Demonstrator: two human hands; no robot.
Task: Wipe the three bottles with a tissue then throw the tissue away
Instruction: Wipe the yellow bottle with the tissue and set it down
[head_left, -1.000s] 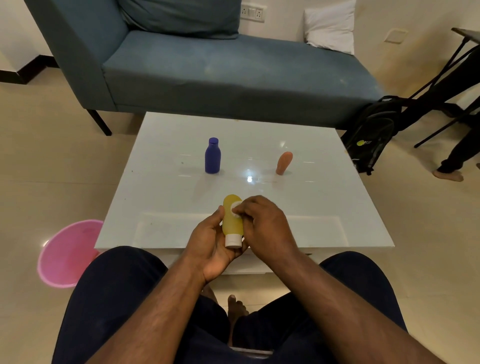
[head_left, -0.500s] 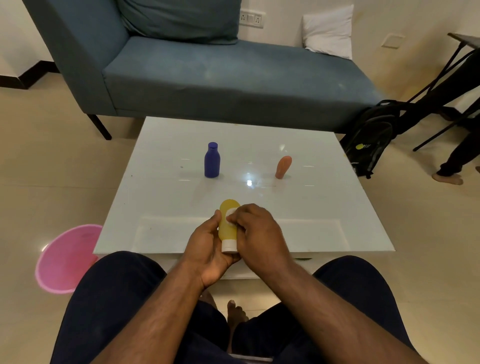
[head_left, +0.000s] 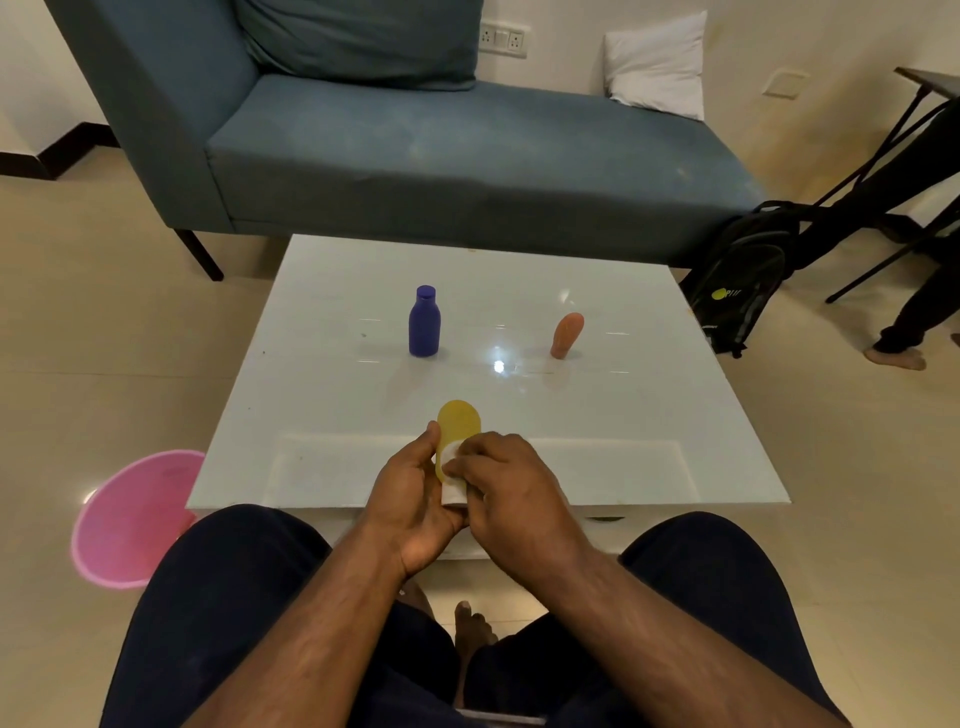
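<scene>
Sliding lower, the tissue (head_left: 451, 453) rubs the yellow bottle (head_left: 457, 423), gripped by left hand (head_left: 410, 499) fingers, pinched by right hand (head_left: 511, 491), above the table's (head_left: 649, 415) near edge. Next: another bottle.

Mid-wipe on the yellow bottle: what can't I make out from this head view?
- Yellow bottle: lower body and cap mostly hidden by left hand and right hand.
- Tissue: mostly under the right fingers.
- Pink bin: inside partly cut off by the thigh.
</scene>
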